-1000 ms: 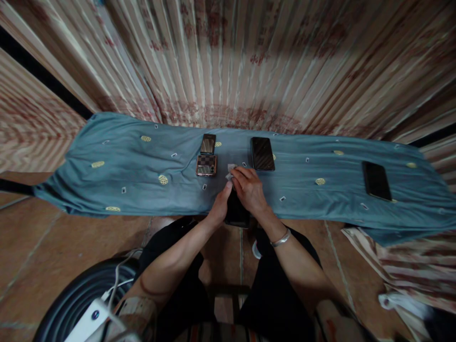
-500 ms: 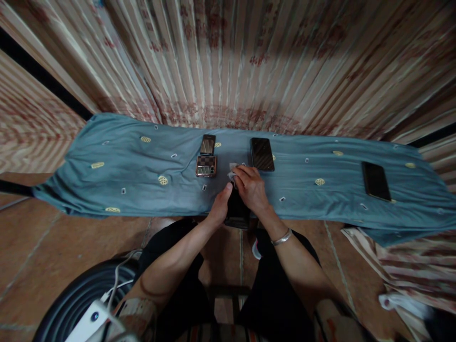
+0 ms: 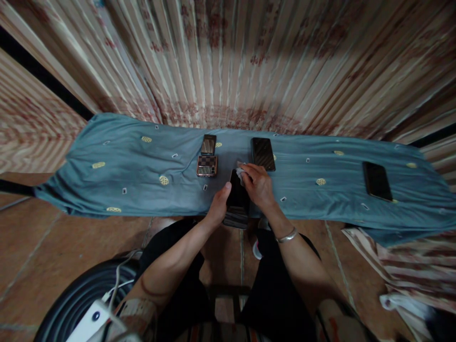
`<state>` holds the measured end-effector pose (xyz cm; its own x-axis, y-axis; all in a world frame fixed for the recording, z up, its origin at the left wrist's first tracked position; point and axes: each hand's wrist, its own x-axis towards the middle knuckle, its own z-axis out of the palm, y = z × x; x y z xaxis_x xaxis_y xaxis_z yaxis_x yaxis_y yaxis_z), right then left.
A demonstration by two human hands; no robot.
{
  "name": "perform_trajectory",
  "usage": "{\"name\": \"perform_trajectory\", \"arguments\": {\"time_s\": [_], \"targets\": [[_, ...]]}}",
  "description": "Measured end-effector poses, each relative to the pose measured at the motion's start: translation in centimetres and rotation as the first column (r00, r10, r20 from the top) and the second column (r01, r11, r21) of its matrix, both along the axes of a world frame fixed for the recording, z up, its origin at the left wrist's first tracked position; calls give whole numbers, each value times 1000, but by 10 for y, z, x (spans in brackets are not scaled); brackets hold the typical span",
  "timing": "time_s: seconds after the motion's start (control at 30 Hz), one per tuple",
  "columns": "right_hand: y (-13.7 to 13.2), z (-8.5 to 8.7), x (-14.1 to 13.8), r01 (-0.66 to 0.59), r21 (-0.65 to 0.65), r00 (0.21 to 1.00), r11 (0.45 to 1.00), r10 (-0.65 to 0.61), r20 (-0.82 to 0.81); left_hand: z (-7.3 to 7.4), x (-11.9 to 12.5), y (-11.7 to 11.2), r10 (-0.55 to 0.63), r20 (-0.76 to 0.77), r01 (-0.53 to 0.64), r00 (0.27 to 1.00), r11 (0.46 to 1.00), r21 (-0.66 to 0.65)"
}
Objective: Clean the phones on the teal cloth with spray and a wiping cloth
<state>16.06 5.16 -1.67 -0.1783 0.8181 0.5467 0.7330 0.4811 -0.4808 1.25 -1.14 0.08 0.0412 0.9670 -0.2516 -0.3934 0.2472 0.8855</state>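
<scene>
My left hand (image 3: 220, 204) is closed round the left edge of a black smartphone (image 3: 237, 202), its thumb lying along the side. The phone is held at the front edge of a cloth-covered surface, its dark screen facing up. My right hand (image 3: 259, 184), with a silver bangle at the wrist, pinches a crumpled whitish tissue (image 3: 241, 172) against the phone's upper right corner. Just beyond the right hand lies another black phone (image 3: 262, 154). To the left of the held phone are a checked flip phone (image 3: 207, 166) and a small dark phone (image 3: 208, 145) directly behind it.
A teal patterned cloth (image 3: 142, 175) covers the long narrow surface. One more black phone (image 3: 377, 181) rests far right. Pleated curtains (image 3: 228, 71) hang behind. At lower left are a coiled black hose (image 3: 60, 304) and a white device (image 3: 90, 318) with cables.
My right hand has slid right with the tissue, from across the phone's top to its upper right corner. More of the screen now shows. My left hand keeps its hold.
</scene>
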Motion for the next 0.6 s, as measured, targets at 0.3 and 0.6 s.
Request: {"name": "perform_trajectory", "arguments": {"time_s": [0.3, 0.6], "targets": [[3, 1, 9, 12, -41, 1000, 999, -13, -26, 2, -4, 2, 16, 90, -10, 996, 998, -67], [-5, 2, 5, 13, 33, 999, 999, -14, 37, -6, -12, 9, 80, 95, -77, 992, 996, -43]]}}
